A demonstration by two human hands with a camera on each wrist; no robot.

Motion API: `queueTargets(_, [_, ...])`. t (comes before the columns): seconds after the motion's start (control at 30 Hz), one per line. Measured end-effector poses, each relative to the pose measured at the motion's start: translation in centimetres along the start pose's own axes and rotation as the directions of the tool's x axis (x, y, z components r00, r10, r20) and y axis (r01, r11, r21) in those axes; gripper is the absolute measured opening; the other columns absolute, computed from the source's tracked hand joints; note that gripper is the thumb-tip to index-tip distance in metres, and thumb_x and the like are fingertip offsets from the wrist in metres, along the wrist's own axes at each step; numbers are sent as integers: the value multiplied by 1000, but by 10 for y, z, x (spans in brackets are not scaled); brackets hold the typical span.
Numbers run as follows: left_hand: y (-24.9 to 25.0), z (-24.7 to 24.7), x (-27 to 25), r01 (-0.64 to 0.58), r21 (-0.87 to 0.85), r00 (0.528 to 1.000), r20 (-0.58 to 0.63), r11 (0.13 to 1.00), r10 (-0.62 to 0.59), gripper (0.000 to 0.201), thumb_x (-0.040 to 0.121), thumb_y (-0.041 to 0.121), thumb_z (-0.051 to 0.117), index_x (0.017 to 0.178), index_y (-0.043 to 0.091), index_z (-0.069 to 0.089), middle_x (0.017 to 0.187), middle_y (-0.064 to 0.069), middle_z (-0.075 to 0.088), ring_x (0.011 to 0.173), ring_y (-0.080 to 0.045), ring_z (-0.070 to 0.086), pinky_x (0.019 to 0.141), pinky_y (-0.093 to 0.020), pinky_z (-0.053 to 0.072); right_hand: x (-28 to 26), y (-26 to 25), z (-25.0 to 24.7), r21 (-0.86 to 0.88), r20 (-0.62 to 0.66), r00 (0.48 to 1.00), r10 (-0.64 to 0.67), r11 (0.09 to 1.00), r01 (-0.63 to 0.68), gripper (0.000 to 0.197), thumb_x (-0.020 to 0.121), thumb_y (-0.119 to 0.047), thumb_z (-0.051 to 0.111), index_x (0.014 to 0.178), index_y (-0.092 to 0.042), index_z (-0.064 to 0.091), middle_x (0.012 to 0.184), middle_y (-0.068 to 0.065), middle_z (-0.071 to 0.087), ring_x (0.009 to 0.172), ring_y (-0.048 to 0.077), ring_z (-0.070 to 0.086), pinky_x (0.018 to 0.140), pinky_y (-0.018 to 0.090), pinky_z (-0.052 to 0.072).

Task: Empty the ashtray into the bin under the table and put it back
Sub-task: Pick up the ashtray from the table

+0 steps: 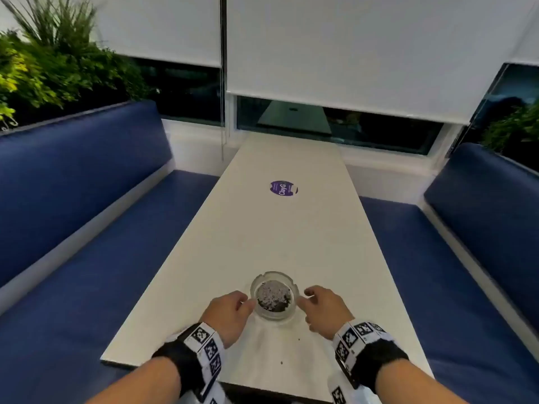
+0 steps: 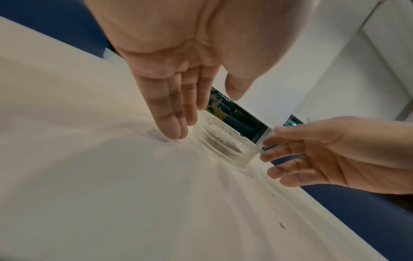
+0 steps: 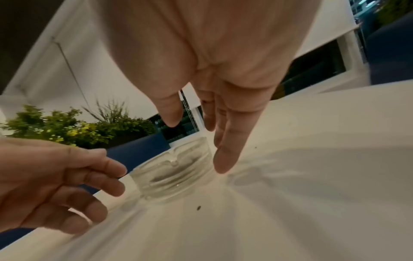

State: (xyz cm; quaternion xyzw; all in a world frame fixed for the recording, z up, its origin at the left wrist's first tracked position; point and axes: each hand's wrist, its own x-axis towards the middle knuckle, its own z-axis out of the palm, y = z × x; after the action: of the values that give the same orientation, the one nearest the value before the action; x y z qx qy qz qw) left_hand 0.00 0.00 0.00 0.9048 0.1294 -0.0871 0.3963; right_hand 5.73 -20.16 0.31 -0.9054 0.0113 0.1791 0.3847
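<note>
One round ashtray [image 1: 274, 295] of thick clear glass sits on the near end of the table [image 1: 280, 228], close to the edge nearest me. Its heavy rim has shallow notches, and its floor is covered with a layer of grey ash and darker crumbs.

My two hands flank it. My left hand [image 1: 230, 314] is just to its left, fingers [image 2: 172, 121] straight and held together, the tips reaching down to the tabletop right beside the glass wall; whether they touch the glass I cannot tell. My right hand [image 1: 323, 310] is just to its right, fingers [image 3: 225, 151] extended and relaxed, pointing down beside the rim. Neither hand is gripping the ashtray; both are released and holding nothing.

Each wrist wears a black band [image 1: 186, 360] with a white block printed in black square patterns.

The table is one long, narrow, smooth white slab running away from me. A few dark specks [image 1: 281, 362] lie on it near the ashtray. Farther along lies one round purple sticker [image 1: 283, 188] with white lettering.

Two padded blue benches [image 1: 87, 228] line the table, one on the left and one on the right. Leafy green plants [image 1: 52, 62] rise behind the left bench. At the far end, white roller blinds [image 1: 350, 53] hang partly down over dark windows.
</note>
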Motion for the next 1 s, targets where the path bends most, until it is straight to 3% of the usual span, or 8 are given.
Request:
queueTargets(0.13, [15, 11, 26, 57, 35, 998, -35, 998, -55, 38, 97, 36, 41, 112, 9, 62, 112, -13, 67, 102, -29, 61, 82, -30, 46, 26, -3, 8, 44, 11, 999, 47, 998, -47, 56, 91, -44, 54, 135, -9, 51, 122, 12, 66, 97, 33, 71, 88, 46, 58])
queueTargets(0.27, [18, 19, 40, 109, 45, 991, -84, 993, -105, 36, 98, 26, 38, 72, 6, 53, 90, -19, 66, 79, -29, 56, 73, -32, 48, 38, -4, 15, 31, 31, 1000, 5, 1000, -6, 29, 90, -33, 51, 97, -12, 69, 105, 17, 72, 89, 35, 72, 81, 50, 60])
queueTargets(0.4, [25, 23, 31, 134, -25, 984, -116, 991, -136, 40, 100, 25, 35, 71, 6, 54, 80, -15, 61, 75, -27, 54, 67, -29, 40, 28, -5, 16, 76, 12, 1000, -3, 997, 2, 23, 91, -30, 54, 93, -13, 69, 98, 16, 72, 84, 36, 73, 80, 50, 60])
queueTargets(0.5, [23, 28, 19, 99, -169, 980, -152, 981, -125, 41, 99, 28, 39, 78, 4, 65, 83, -14, 69, 80, -31, 64, 71, -32, 51, 10, -8, 13, 138, -4, 1000, -13, 990, 14, 27, 92, -33, 56, 96, -10, 68, 91, 15, 73, 74, 33, 75, 74, 43, 62])
queueTargets(0.57, [24, 30, 7, 69, -317, 975, -178, 946, -130, 34, 96, 30, 44, 80, 19, 71, 85, -11, 73, 82, -32, 69, 78, -42, 60, -6, -10, 9, 175, -22, 999, -33, 984, 36, 26, 92, -33, 56, 99, -10, 67, 81, 9, 72, 70, 32, 75, 73, 41, 62])
queueTargets(0.7, [34, 30, -26, 26, -528, 980, -154, 849, -125, 39, 97, 25, 46, 70, 46, 65, 89, -2, 72, 81, -32, 72, 74, -50, 63, -40, -6, 0, 293, -44, 997, -65, 953, 76, 17, 92, -32, 58, 103, -19, 59, 77, -4, 64, 71, 32, 75, 81, 47, 61])
queueTargets(0.87, [41, 33, -75, -33, -633, 990, -129, 774, -64, 40, 99, 16, 44, 82, 40, 71, 98, -4, 73, 82, -32, 72, 70, -45, 63, -87, 13, -10, 432, -48, 995, -84, 897, 97, 17, 90, -28, 64, 101, -17, 57, 78, -3, 61, 60, 22, 69, 59, 27, 60])
queueTargets(1.0, [27, 41, -105, 0, -658, 997, -57, 753, -50, 30, 99, 15, 46, 96, 32, 72, 102, -7, 73, 76, -29, 67, 59, -36, 63, -109, 40, -9, 515, 23, 997, -73, 856, 50, 23, 86, -33, 69, 92, -13, 62, 86, 6, 67, 60, 21, 70, 74, 47, 63])
